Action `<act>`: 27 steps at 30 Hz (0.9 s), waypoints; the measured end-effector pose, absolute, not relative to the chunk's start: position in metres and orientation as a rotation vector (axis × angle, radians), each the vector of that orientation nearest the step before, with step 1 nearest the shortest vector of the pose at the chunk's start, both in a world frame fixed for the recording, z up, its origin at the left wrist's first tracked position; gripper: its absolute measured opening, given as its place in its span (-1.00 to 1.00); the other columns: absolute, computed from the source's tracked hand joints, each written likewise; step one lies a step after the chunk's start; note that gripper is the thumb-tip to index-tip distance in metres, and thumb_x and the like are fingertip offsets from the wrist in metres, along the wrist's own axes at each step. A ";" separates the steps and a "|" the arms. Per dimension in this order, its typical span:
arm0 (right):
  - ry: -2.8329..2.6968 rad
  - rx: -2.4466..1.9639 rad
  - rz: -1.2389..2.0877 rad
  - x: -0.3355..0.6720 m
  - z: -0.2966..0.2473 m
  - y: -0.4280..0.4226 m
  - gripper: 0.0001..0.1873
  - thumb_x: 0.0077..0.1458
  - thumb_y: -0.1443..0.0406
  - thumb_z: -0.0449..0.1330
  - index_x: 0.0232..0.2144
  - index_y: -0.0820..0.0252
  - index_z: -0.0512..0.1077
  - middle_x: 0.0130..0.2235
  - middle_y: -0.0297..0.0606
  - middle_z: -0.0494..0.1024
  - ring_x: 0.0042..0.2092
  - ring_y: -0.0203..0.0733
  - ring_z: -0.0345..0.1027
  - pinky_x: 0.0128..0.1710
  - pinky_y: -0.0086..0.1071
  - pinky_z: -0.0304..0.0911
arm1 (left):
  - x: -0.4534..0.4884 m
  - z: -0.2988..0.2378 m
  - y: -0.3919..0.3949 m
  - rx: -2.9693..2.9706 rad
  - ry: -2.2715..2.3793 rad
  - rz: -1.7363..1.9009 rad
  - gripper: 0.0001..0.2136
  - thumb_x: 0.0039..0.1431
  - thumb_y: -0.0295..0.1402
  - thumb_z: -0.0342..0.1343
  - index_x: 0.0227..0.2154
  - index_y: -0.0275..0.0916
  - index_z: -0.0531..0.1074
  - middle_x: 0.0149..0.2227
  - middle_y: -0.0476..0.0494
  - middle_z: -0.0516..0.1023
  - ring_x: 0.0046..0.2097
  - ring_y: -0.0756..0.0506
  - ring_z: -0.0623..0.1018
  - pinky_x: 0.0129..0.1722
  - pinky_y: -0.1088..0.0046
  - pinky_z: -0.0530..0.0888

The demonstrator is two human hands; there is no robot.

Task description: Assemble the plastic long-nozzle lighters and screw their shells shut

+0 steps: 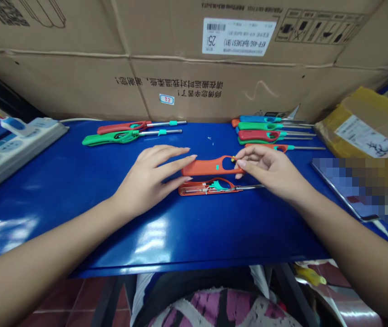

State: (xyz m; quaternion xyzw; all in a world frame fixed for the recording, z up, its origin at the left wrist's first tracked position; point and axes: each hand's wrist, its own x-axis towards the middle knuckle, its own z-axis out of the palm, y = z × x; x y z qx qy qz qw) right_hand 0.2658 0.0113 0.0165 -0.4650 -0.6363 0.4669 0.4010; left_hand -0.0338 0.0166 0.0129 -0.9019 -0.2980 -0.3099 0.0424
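An orange lighter shell half (209, 167) lies on the blue table (78, 181). My left hand (149, 177) rests flat beside its left end, fingers stretched out and touching it. My right hand (269, 169) pinches the shell's right end, where a small yellow part (232, 159) sits. Just in front lies an opened orange lighter body (211, 187) with a green trigger and a metal tube pointing right.
Two long lighters (126, 132) lie at the back left, several more (269, 134) at the back right. A white power strip (13, 145) sits at the left. A large cardboard box (187, 59) stands behind. A yellow parcel (371, 131) and a tablet (350, 186) are at the right.
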 end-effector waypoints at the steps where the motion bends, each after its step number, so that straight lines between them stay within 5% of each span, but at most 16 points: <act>1: -1.601 -1.176 1.210 0.266 0.017 0.011 -0.70 0.13 0.10 0.34 -0.21 0.16 0.43 -0.27 -0.28 0.51 -0.37 -0.26 0.49 -0.28 -0.31 0.45 | -0.034 0.014 0.015 -2.761 -0.884 -0.957 -0.66 0.30 -0.36 0.21 0.12 -0.24 0.46 0.10 -0.28 0.56 0.10 -0.24 0.54 0.09 0.12 0.46; 7: -1.895 -1.186 1.012 0.266 0.017 0.005 -0.59 0.16 0.13 0.29 0.02 0.14 0.44 -0.18 -0.22 0.53 -0.20 -0.18 0.46 -0.18 -0.27 0.44 | -0.036 0.018 0.011 -2.925 -0.828 -0.954 -0.67 0.28 -0.33 0.22 0.07 -0.29 0.49 -0.05 -0.24 0.61 -0.06 -0.14 0.57 -0.03 0.28 0.50; 12: -2.312 -1.143 0.645 0.266 0.020 0.001 -0.66 0.16 0.17 0.31 -0.03 0.15 0.52 -0.18 -0.22 0.56 -0.19 -0.14 0.44 -0.17 -0.26 0.36 | -0.038 0.021 0.013 -3.096 -0.818 -0.828 -0.70 0.26 -0.33 0.18 0.02 -0.32 0.51 -0.08 -0.25 0.61 -0.09 -0.16 0.56 -0.03 0.23 0.49; 19: -2.442 -1.011 0.602 0.268 0.020 0.001 -0.67 0.13 0.31 0.32 -0.03 0.15 0.50 -0.08 -0.17 0.51 -0.05 -0.11 0.40 0.00 -0.22 0.32 | -0.038 0.024 0.013 -3.173 -0.854 -0.592 -0.73 0.27 -0.33 0.14 -0.01 -0.26 0.52 -0.08 -0.20 0.59 -0.07 -0.17 0.56 0.03 0.21 0.46; 27: -2.437 -1.011 0.617 0.266 0.014 0.002 -0.67 0.16 0.33 0.30 0.00 0.23 0.52 -0.18 -0.17 0.48 -0.22 -0.18 0.35 -0.23 -0.29 0.33 | -0.037 0.022 0.012 -3.268 -1.060 -0.533 -0.73 0.25 -0.36 0.12 -0.01 -0.24 0.50 -0.06 -0.15 0.56 -0.10 -0.09 0.57 -0.12 0.43 0.49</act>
